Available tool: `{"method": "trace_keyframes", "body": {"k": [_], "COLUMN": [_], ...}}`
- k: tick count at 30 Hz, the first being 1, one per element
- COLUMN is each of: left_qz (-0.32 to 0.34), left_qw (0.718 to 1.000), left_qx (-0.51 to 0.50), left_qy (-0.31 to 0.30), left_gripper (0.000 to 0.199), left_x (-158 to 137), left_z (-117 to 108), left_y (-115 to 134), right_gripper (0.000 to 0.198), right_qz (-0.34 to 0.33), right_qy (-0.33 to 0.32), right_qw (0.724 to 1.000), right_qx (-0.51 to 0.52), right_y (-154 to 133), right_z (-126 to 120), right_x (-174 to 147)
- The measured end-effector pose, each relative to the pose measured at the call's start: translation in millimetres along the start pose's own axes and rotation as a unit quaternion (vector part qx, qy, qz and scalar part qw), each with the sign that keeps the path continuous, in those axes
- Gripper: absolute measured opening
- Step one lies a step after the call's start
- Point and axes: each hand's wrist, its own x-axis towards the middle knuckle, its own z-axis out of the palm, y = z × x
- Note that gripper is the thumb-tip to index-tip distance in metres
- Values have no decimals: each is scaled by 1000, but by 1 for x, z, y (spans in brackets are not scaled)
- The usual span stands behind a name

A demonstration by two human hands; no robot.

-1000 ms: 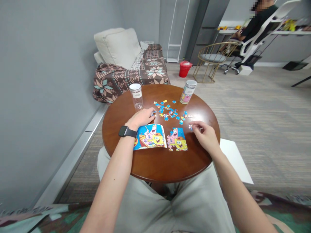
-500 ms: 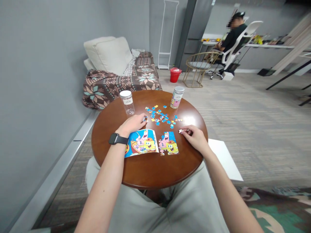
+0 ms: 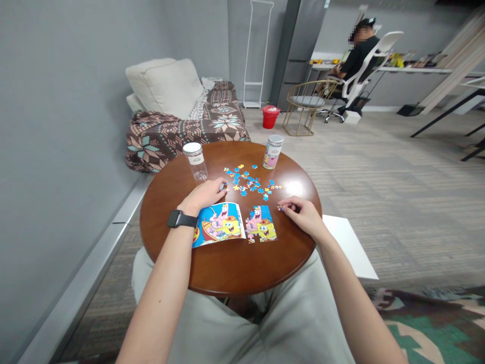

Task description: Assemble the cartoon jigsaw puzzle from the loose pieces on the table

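Observation:
My right hand (image 3: pixel 303 215) pinches a small puzzle piece (image 3: pixel 280 208) at its fingertips, close to the right side of the partly joined puzzle (image 3: pixel 262 225). That puzzle shows a pink figure and a yellow one, with a gap at its lower left edge. My left hand (image 3: pixel 206 194), a dark watch at its wrist, lies beside the loose puzzle pieces (image 3: pixel 250 183). Its fingers are curled together around what looks like a bluish puzzle piece (image 3: pixel 223 186), partly hidden. Under the left wrist lies a printed reference picture (image 3: pixel 222 222) with the same figures.
On the round wooden table (image 3: pixel 227 273) stand a clear lidded jar (image 3: pixel 197 164) at the back left and a printed can (image 3: pixel 273 152) at the back right. Beyond are a covered sofa (image 3: pixel 182 131), a red bin (image 3: pixel 270 117), a wire chair (image 3: pixel 307 103) and a seated person (image 3: pixel 359 58).
The puzzle piece in my right hand showed its white back and now shows a coloured side. My left hand keeps its place. The whole view has shifted slightly.

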Motion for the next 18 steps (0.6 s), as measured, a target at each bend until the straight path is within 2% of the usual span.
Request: {"method": "trace_keyframes", "body": {"k": [6,11,18], "left_qz": [-2,0,-4], "left_qw": [1000,1000,1000], "left_qx": [-3,-7,-14], "left_qy": [-1,3,-2], "left_gripper": [34,34,34], "left_x": [0,0,1], "left_z": [0,1,2], "left_y": [-1,-1,-2], "right_gripper": [24,30,29], "right_qz": [19,18,27], "right_qy": [-11,-26,-40], "right_qw": [999,996,994], "right_qx": [44,81,97], "right_y": [-7,-11,-11], "right_z": [-3,-8,-9], "right_x": [-1,-3,-4]}}
